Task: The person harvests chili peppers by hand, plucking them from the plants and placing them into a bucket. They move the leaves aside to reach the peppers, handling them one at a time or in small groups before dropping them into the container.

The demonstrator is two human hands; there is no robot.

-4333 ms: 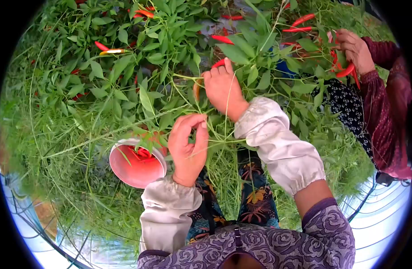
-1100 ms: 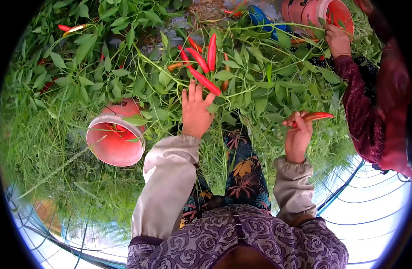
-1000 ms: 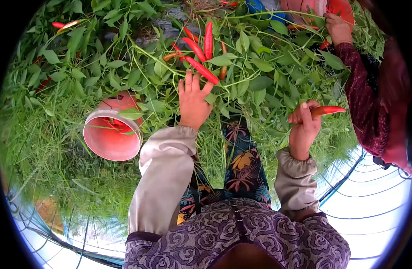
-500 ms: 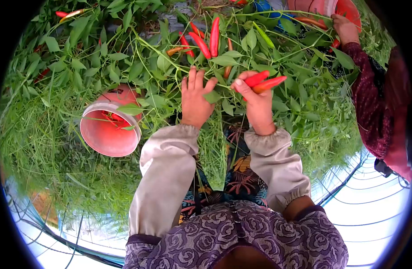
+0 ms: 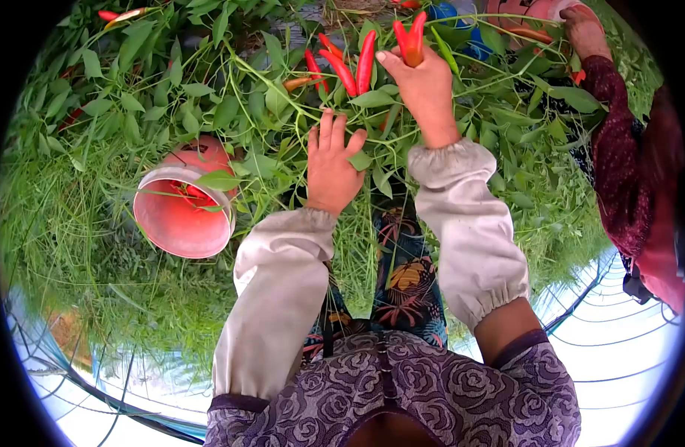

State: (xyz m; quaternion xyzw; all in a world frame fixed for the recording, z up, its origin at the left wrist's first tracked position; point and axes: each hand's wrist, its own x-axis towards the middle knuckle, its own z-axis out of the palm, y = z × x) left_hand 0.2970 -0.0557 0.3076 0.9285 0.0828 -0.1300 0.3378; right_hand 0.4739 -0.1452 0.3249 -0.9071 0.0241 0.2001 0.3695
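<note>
My right hand (image 5: 429,93) is closed around red chili peppers (image 5: 411,45), whose ends stick up above its fingers. Just left of it, several more red chilies (image 5: 365,63) stand among the leaves of the pepper plant (image 5: 272,100). A brownish-orange chili (image 5: 298,83) hangs beside them. My left hand (image 5: 335,165) is held with its fingers apart against a green branch below those chilies, and nothing shows in its grasp. Part of its fingertips is hidden by foliage.
A pink bucket (image 5: 182,240) lies tilted in the grass on the left, with red chilies inside. At the upper right, a co-worker's hand (image 5: 583,36) touches another pink bucket (image 5: 518,9). A blue object (image 5: 473,43) shows behind the leaves nearby.
My right hand has moved up and away from my left hand, carrying the chilies, which now point upward. My left hand has barely shifted. The co-worker's hand has risen slightly.
</note>
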